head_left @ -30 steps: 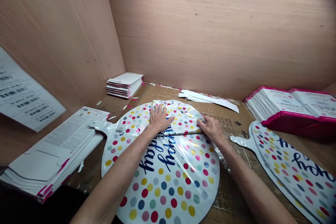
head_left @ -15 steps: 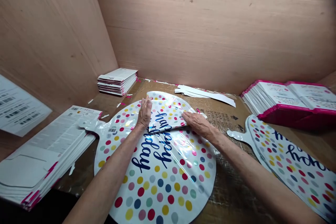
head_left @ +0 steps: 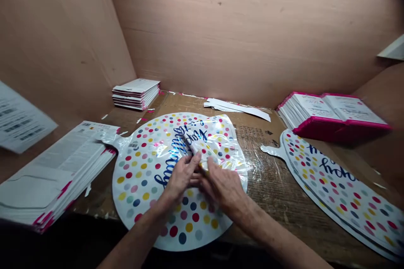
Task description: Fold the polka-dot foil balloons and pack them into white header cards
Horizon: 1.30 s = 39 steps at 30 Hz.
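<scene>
A flat foil balloon (head_left: 135, 176) with coloured dots and dark blue lettering lies on the cardboard-covered table, its silvery tail (head_left: 112, 139) pointing left. Over its right half a dotted foil layer (head_left: 221, 134) is folded and creased; whether it belongs to the same balloon or another on top, I cannot tell. My left hand (head_left: 180, 178) pinches the near edge of this layer between thumb and fingers. Close beside it, my right hand (head_left: 225, 185) also grips the edge, its fingers curled and partly hidden under the foil.
More dotted foil balloons (head_left: 334, 180) lie at the right, below pink-edged printed cards (head_left: 341, 124). A pile of folded cards (head_left: 135, 92) stands at the back left. Printed card sleeves (head_left: 59, 168) are stacked at the left. White paper strips (head_left: 236, 108) lie near the back wooden wall (head_left: 236, 29).
Both hands have come down toward me and closer together, from pressing flat on the fold to gripping the foil edge. The folded layer has shifted right. The view has turned slightly right.
</scene>
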### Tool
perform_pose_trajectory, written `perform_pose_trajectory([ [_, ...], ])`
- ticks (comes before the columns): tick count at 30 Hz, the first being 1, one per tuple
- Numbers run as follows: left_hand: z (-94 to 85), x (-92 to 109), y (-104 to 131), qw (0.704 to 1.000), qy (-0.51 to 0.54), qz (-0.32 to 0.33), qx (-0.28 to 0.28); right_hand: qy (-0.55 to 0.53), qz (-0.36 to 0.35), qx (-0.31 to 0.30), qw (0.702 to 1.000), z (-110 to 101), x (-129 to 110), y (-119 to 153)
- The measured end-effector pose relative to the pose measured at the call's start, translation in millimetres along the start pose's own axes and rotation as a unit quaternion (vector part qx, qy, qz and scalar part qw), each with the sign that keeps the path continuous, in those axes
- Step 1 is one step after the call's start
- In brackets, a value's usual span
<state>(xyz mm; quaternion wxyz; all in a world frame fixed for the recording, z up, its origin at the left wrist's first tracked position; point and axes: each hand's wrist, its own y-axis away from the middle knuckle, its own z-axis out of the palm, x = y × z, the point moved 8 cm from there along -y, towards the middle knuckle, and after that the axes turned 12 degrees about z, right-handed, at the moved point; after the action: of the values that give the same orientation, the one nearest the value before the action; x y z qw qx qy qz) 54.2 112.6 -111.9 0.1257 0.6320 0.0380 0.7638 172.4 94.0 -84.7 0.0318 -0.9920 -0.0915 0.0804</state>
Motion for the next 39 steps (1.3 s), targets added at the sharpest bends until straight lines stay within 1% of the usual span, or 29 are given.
perform_pose_trajectory([
  [2, -13.2, 0, 7, 0.999, 0.033, 0.0, 0.038, -0.056, -0.15, -0.01, 0.987, -9, -34, 24],
  [3, -24.4, 2, 8, 0.998, 0.04, 0.003, 0.055, -0.074, -0.219, -0.007, 0.973, -15, -43, 34],
  [4, -36.3, 5, 11, 0.997, 0.045, 0.006, 0.063, -0.08, -0.267, 0.002, 0.96, -20, -46, 41],
  [5, -47.1, 8, 14, 0.997, 0.05, 0.003, 0.058, -0.076, -0.291, 0.021, 0.953, -24, -43, 43],
  [7, -64.6, 10, 26, 0.999, 0.042, -0.02, 0.022, -0.054, -0.291, 0.073, 0.952, -26, -32, 38],
  [9, -83.3, 8, 41, 0.998, -0.05, -0.044, -0.002, -0.032, -0.285, 0.096, 0.953, -20, -24, 32],
  [10, -95.5, 8, 47, 0.991, -0.132, -0.035, 0.007, -0.027, -0.29, 0.086, 0.953, -15, -24, 30],
  [11, -108.2, 13, 51, 0.974, -0.226, -0.002, 0.032, -0.026, -0.298, 0.062, 0.952, -10, -26, 29],
  [12, -117.6, 23, 54, 0.945, -0.317, 0.057, 0.06, -0.03, -0.303, 0.032, 0.952, -5, -28, 28],
  [13, -120.9, 34, 57, 0.906, -0.394, 0.133, 0.075, -0.039, -0.3, 0.005, 0.953, -2, -29, 27],
  [14, -118.2, 44, 60, 0.866, -0.447, 0.214, 0.07, -0.051, -0.288, -0.016, 0.956, -1, -30, 24],
  [15, -112.0, 49, 62, 0.83, -0.479, 0.282, 0.042, -0.062, -0.268, -0.033, 0.961, -1, -29, 19],
  [16, -104.8, 49, 63, 0.804, -0.496, 0.328, -0.001, -0.073, -0.241, -0.043, 0.967, -2, -26, 13],
  [17, -99.5, 46, 62, 0.787, -0.506, 0.351, -0.041, -0.087, -0.21, -0.048, 0.973, -3, -23, 5],
  [18, -97.6, 43, 59, 0.78, -0.511, 0.356, -0.063, -0.105, -0.175, -0.051, 0.978, -3, -19, -4],
  [19, -98.8, 39, 55, 0.782, -0.512, 0.35, -0.062, -0.126, -0.138, -0.051, 0.981, -3, -15, -14],
  [20, -101.9, 37, 51, 0.79, -0.508, 0.34, -0.043, -0.145, -0.094, -0.049, 0.984, -2, -11, -24],
  [22, -110.5, 36, 42, 0.81, -0.5, 0.304, 0.031, -0.159, 0.006, -0.042, 0.986, 4, -1, -45],
  [24, -117.0, 34, 35, 0.82, -0.51, 0.235, 0.107, -0.124, 0.092, -0.043, 0.987, 13, 7, -61],
  [26, -119.0, 34, 29, 0.812, -0.543, 0.145, 0.157, -0.075, 0.138, -0.046, 0.986, 19, 8, -70],
  [28, -116.3, 36, 25, 0.795, -0.577, 0.073, 0.17, -0.044, 0.158, -0.048, 0.985, 20, 6, -72],
  [29, -114.5, 38, 22, 0.788, -0.591, 0.051, 0.168, -0.033, 0.168, -0.042, 0.984, 18, 4, -70],
  [31, -111.7, 41, 16, 0.779, -0.606, 0.031, 0.159, -0.008, 0.155, 0.008, 0.988, 8, -7, -60],
  [32, -111.1, 42, 13, 0.78, -0.605, 0.029, 0.153, 0.002, 0.121, 0.05, 0.991, 0, -19, -53],
  [34, -111.0, 40, 6, 0.797, -0.586, 0.032, 0.146, 0.014, 0.0, 0.127, 0.992, -11, -56, -36],
  [35, -111.3, 38, 4, 0.809, -0.569, 0.035, 0.144, 0.021, -0.063, 0.142, 0.988, -11, -75, -28],
  [36, -111.3, 35, 2, 0.823, -0.549, 0.037, 0.143, 0.029, -0.108, 0.133, 0.985, -5, -92, -23],
  [37, -111.1, 33, 1, 0.837, -0.528, 0.039, 0.14, 0.041, -0.133, 0.11, 0.984, 3, -104, -21],
  [39, -110.1, 31, 3, 0.855, -0.5, 0.042, 0.132, 0.067, -0.139, 0.058, 0.986, 18, -115, -24],
])
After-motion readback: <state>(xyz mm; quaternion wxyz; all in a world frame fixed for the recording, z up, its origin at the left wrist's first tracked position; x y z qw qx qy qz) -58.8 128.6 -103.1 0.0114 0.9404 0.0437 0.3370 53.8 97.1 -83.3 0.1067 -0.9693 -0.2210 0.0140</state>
